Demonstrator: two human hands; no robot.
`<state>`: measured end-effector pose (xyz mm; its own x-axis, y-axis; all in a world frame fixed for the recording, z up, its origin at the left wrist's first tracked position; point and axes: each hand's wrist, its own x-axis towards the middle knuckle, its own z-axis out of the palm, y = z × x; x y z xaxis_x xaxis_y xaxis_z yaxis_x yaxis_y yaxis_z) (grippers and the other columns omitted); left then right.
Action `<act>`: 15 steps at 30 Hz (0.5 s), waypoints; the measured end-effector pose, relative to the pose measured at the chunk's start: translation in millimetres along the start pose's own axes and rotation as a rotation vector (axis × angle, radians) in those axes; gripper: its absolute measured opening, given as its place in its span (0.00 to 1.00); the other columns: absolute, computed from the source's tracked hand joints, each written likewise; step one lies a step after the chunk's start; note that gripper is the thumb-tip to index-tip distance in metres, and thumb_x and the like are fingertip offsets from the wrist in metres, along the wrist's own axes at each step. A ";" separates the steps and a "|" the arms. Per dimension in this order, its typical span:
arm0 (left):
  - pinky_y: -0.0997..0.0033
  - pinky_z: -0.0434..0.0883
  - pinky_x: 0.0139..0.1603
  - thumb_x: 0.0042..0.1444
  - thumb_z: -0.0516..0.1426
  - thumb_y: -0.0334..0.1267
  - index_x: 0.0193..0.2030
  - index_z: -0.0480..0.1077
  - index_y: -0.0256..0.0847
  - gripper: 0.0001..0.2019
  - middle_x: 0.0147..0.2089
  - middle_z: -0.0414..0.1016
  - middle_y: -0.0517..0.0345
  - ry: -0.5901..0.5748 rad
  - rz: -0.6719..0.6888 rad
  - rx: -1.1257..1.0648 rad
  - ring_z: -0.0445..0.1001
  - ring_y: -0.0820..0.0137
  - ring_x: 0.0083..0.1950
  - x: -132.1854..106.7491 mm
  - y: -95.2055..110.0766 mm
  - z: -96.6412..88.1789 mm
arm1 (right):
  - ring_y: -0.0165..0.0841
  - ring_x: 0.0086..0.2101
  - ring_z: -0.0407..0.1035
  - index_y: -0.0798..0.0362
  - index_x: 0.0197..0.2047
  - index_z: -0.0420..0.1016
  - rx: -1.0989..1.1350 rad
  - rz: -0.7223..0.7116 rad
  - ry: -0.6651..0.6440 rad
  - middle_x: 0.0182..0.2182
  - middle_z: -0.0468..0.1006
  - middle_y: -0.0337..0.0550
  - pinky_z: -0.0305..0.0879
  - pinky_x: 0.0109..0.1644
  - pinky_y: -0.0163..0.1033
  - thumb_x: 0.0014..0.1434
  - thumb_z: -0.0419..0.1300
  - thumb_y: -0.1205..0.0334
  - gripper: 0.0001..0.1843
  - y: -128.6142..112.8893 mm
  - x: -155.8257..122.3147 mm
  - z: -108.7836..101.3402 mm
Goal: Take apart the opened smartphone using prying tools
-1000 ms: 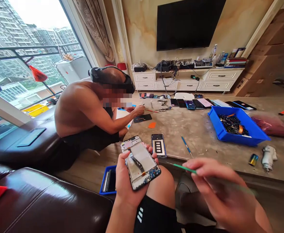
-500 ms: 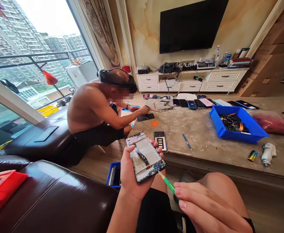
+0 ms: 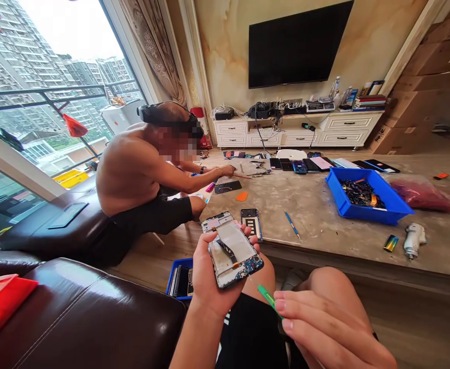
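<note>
My left hand (image 3: 205, 279) grips an opened phone (image 3: 230, 248) with its back off, the inner frame, a ribbon cable and a blue circuit board showing. It is held above my knee, just in front of the table edge. My right hand (image 3: 325, 328) pinches a thin green tool (image 3: 267, 296), whose tip points at the phone's lower corner, a short gap away. Another open phone (image 3: 251, 223) lies on the stone table (image 3: 325, 230) just beyond.
A co-worker sits at the table's left end, a hand (image 3: 225, 170) at a dark phone (image 3: 227, 187). A blue bin of parts (image 3: 367, 196), a blue tool (image 3: 292, 225), a row of phones (image 3: 309, 164), a white device (image 3: 411, 241) and a pink bag (image 3: 421, 193) lie on the table. A blue tray (image 3: 181, 279) sits on the floor.
My right hand swung in from the right and brought the green tool's tip to the phone's lower corner, then drew it slightly back. The left hand kept hold of the phone.
</note>
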<state>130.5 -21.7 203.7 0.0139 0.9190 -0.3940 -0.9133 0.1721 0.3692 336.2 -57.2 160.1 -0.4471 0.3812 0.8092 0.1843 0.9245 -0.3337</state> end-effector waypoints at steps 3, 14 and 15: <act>0.54 0.78 0.46 0.58 0.54 0.40 0.53 0.72 0.29 0.20 0.50 0.76 0.36 -0.008 0.010 0.009 0.78 0.52 0.44 -0.9 -1.5 0.8 | 0.42 0.52 0.75 0.59 0.53 0.77 -0.019 0.005 0.057 0.53 0.78 0.50 0.80 0.53 0.42 0.67 0.57 0.77 0.14 0.3 -2.7 6.1; 0.54 0.76 0.46 0.59 0.55 0.39 0.51 0.72 0.35 0.16 0.44 0.74 0.47 0.002 0.106 0.078 0.76 0.57 0.41 -5.6 -16.9 -3.6 | 0.33 0.51 0.75 0.62 0.42 0.79 0.044 -0.121 -0.062 0.43 0.82 0.53 0.71 0.61 0.31 0.74 0.51 0.69 0.15 7.6 29.5 -6.5; 0.54 0.76 0.45 0.59 0.55 0.39 0.50 0.72 0.35 0.16 0.44 0.74 0.47 0.015 0.100 0.079 0.76 0.58 0.41 -6.1 -18.1 -4.4 | 0.33 0.52 0.75 0.62 0.42 0.80 0.038 -0.136 -0.076 0.44 0.82 0.53 0.70 0.62 0.31 0.74 0.52 0.69 0.15 9.0 27.5 -5.8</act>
<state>145.1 -32.0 195.6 -0.0819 0.9278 -0.3639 -0.8747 0.1081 0.4725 330.7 -38.4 182.1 -0.5308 0.2503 0.8097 0.0849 0.9663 -0.2430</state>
